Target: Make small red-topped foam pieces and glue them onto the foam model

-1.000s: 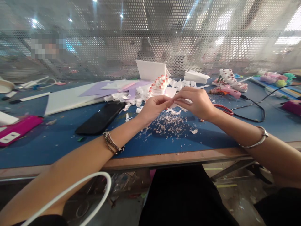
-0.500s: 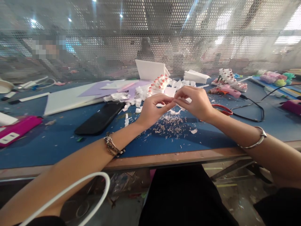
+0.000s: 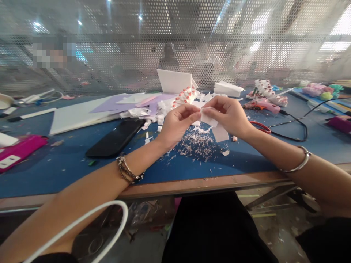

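Note:
My right hand pinches a small piece of white paper between thumb and fingers, above the middle of the blue table. My left hand is closed in a pinch at the near edge of that paper, its fingertips almost touching those of my right hand. Just below the right hand shows another pale, squarish piece of paper; whether it hangs or lies on the table I cannot tell. Under both hands spreads a scatter of fine pale shavings. Behind them stands a white shape with red-orange tips, amid crumpled white scraps.
A black phone lies to the left, before white and purple sheets. At right are red-handled scissors, a pink glue gun and its black cable. A magenta power strip lies far left. Perforated metal rises behind.
The white paper in my fingers and the pale piece below have come into view. My hands have shifted slightly and the right fingers have turned; a small peach-coloured piece now shows beside the right hand.

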Tool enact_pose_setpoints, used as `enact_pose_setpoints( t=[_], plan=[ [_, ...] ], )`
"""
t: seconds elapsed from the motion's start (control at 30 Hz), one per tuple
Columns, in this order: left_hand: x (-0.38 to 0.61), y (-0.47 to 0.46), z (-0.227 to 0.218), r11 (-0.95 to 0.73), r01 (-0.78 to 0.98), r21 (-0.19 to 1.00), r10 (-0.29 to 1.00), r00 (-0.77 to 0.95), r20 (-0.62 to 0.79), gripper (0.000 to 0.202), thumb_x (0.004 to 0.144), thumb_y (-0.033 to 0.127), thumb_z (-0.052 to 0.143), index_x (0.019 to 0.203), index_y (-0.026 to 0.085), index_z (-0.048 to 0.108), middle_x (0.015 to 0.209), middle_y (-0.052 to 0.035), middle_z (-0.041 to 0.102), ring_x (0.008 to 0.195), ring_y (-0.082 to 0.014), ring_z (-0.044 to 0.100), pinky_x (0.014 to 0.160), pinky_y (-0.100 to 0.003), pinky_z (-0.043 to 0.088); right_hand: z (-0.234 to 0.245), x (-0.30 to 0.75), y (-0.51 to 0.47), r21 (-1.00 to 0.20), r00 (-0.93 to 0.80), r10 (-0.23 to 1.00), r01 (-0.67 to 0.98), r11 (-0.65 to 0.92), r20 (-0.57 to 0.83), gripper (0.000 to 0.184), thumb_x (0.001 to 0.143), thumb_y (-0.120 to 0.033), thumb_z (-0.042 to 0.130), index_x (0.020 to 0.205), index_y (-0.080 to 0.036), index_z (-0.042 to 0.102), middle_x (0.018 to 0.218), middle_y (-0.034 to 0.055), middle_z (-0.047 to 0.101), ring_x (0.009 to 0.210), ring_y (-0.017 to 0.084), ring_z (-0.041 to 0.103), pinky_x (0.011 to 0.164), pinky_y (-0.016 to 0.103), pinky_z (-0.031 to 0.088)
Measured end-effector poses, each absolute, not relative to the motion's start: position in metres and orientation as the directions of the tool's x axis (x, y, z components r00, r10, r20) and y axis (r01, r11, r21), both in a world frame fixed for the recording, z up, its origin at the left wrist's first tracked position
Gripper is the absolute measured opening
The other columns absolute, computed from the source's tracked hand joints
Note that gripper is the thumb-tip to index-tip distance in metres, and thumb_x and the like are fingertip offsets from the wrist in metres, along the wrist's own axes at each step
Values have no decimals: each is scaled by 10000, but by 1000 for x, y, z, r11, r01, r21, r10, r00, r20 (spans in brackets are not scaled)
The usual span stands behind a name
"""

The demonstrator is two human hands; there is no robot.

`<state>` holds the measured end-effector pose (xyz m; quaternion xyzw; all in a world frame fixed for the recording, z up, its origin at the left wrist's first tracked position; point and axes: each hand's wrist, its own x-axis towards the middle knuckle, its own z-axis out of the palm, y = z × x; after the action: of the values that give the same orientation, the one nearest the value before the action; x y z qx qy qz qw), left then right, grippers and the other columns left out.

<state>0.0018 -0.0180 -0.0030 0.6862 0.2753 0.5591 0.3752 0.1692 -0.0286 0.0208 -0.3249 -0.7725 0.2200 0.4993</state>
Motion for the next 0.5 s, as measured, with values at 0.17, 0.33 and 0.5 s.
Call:
enact_pose_setpoints(
  t=[0.17, 0.33, 0.5],
  plan=[
    [3, -21, 0, -432, -183, 883, 848, 251, 467, 177, 669, 360, 682, 736, 212, 613, 713, 23, 580, 667, -78, 548, 620, -228, 454, 15, 164, -30, -798, -304, 765, 27, 602, 567, 164, 777, -315, 557, 785, -152, 536, 712, -4, 560, 615, 60, 489, 554, 209, 399],
    [6, -24, 1, -359, -261, 896, 864, 270, 425, 199, 633, 370, 709, 713, 215, 612, 683, 30, 567, 638, -68, 542, 588, -216, 457, 11, 159, -28, -790, -302, 749, -27, 612, 590, 190, 775, -341, 561, 770, -160, 504, 725, -6, 540, 616, 54, 483, 562, 209, 399],
    [9, -28, -1, -393, -190, 900, 891, 164, 423, 206, 636, 371, 703, 744, 206, 641, 722, 8, 622, 678, -88, 557, 605, -222, 456, 11, 158, -30, -728, -226, 734, 127, 674, 640, 160, 778, -314, 552, 751, -170, 488, 702, -11, 538, 631, 66, 490, 569, 217, 401]
  ],
)
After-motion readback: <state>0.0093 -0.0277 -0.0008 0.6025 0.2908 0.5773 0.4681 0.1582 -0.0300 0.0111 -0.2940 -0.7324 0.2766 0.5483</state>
